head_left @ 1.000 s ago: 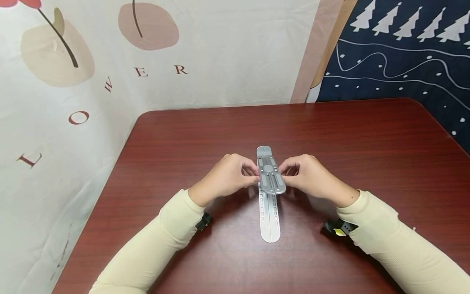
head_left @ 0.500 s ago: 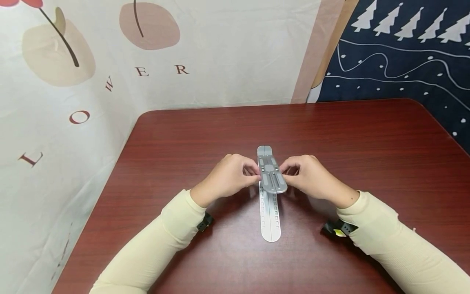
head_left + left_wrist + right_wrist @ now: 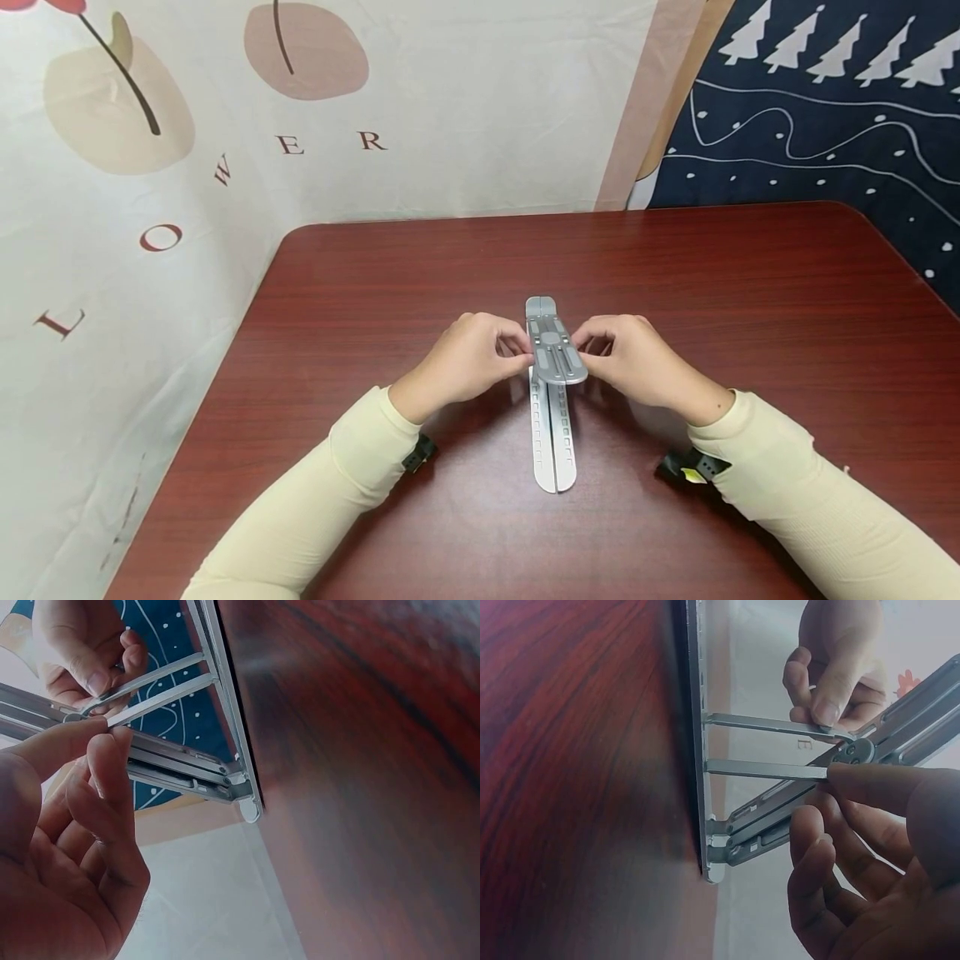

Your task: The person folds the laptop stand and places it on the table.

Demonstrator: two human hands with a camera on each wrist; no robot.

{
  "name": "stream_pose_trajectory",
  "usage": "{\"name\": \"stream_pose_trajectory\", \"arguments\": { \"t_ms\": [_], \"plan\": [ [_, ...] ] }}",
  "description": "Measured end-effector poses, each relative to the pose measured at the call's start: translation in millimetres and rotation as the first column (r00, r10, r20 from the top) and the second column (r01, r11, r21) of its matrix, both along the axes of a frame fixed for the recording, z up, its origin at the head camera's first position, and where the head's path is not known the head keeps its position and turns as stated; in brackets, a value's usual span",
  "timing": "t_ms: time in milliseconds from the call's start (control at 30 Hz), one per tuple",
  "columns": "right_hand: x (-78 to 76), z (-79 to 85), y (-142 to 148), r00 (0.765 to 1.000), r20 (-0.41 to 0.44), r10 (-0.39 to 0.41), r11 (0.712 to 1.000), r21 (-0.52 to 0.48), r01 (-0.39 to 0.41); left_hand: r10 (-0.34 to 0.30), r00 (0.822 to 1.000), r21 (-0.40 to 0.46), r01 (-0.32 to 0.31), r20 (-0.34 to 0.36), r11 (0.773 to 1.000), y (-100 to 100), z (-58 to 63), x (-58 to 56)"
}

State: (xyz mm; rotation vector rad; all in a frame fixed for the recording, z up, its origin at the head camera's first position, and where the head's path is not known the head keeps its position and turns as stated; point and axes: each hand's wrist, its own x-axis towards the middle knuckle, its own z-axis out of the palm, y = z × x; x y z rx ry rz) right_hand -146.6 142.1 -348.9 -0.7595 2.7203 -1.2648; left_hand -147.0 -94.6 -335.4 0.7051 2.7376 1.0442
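Note:
A silver folding laptop stand (image 3: 561, 362) stands on the table, its two slotted base rails (image 3: 543, 442) flat and pointing toward me. Its ridged upper arms (image 3: 776, 814) slope up from the far-end hinges. Two thin support struts (image 3: 165, 700) run between the base and the pivot under the upper arms. From the left side, my left hand (image 3: 476, 358) pinches one strut near its top between thumb and fingers. My right hand (image 3: 637, 364) does likewise with the other strut, as the right wrist view shows. Both hands' fingertips are partly hidden behind the stand in the head view.
The reddish-brown wooden table (image 3: 420, 275) has rounded far corners. Behind it hang a pale printed cloth (image 3: 480, 117) and a dark blue cloth (image 3: 810, 133) with white trees. Black straps (image 3: 418, 454) carry the wrist cameras.
The two base rails have parted slightly, with a narrow dark gap now between them. The near end of the upper part has risen a little. Both hands stay almost in place.

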Motion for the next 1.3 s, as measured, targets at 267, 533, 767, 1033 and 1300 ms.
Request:
{"name": "stream_pose_trajectory", "arguments": {
  "t_ms": [267,533,767,1033,1300],
  "plan": [
    [0.8,0.4,-1.4,1.0,-0.004,-0.005,1.0,0.001,0.005,0.005,1.0,0.005,-0.005,-0.017,1.0,0.1,-0.5,-0.5],
    [2.1,1.1,-3.2,1.0,-0.014,-0.007,1.0,0.003,0.007,0.013,1.0,0.003,-0.013,-0.023,1.0,0.1,0.3,0.5],
    [3.2,1.4,-3.9,1.0,-0.024,-0.013,1.0,-0.009,0.013,0.029,0.999,-0.001,-0.029,-0.025,1.0,0.7,1.9,1.7],
    [5.6,-1.8,-6.1,1.0,0.02,0.008,0.998,-0.056,-0.007,0.038,0.999,0.005,-0.038,-0.019,0.999,0.1,1.6,2.0],
    [13.3,-8.9,-9.7,0.978,0.2,0.065,0.981,-0.192,-0.026,0.032,0.999,-0.001,-0.032,-0.03,0.999,0.0,2.2,2.5]
  ]
}}
